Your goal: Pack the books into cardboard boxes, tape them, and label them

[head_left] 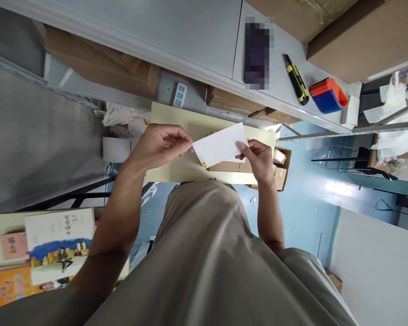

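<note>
Both of my hands hold a white paper card above a pale yellow board. A small yellow mark and tiny print show at the card's lower left corner. My left hand pinches its left corner between thumb and fingertips. At the other end, my right hand grips it, thumb on top and fingers underneath. A second white edge shows under the card near the right fingers; I cannot tell whether it is a separate sheet. Brown cardboard lies partly hidden beneath the card.
Ahead, a grey table bears a yellow-black utility knife, a red-blue tape dispenser and a blurred dark object. Cardboard boxes stand far right. A power strip lies below. Books lie lower left.
</note>
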A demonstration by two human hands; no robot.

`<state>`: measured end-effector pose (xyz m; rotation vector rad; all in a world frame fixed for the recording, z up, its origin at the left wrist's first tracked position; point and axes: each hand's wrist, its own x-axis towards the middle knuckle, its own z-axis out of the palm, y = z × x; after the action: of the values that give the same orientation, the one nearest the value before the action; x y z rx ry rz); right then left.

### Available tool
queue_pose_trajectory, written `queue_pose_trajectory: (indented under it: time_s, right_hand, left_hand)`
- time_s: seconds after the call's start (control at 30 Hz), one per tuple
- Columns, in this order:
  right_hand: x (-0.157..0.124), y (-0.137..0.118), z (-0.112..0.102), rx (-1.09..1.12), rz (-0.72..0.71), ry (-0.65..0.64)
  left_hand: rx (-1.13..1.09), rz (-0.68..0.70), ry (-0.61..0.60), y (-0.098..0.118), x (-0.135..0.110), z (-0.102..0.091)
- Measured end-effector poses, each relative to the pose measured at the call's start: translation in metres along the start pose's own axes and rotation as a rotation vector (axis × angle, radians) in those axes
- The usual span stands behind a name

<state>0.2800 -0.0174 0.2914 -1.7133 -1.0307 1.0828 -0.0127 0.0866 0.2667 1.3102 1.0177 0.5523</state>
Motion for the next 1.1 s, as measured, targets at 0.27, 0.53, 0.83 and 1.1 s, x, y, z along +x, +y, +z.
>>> queue_pose_trajectory:
  time_s: [0.27, 0.53, 0.83, 1.1]
  right_hand:
    - [0.014, 0.036, 0.030, -0.178, 0.008, 0.019]
    - [-0.017, 0.015, 0.075, -0.142, -0.170, -0.140]
    - [-0.022, 0.011, 0.081, -0.113, -0.133, -0.157]
    - [-0.021, 0.022, 0.077, -0.150, -0.075, -0.081]
  left_hand:
    - [-0.077, 0.023, -0.082, 0.002, -0.005, 0.007]
    - [0.040, 0.100, -0.085, -0.018, -0.007, 0.021]
    - [0.081, 0.207, -0.123, -0.028, -0.009, 0.022]
    - [0.194, 0.161, 0.015, -0.066, -0.001, 0.017]
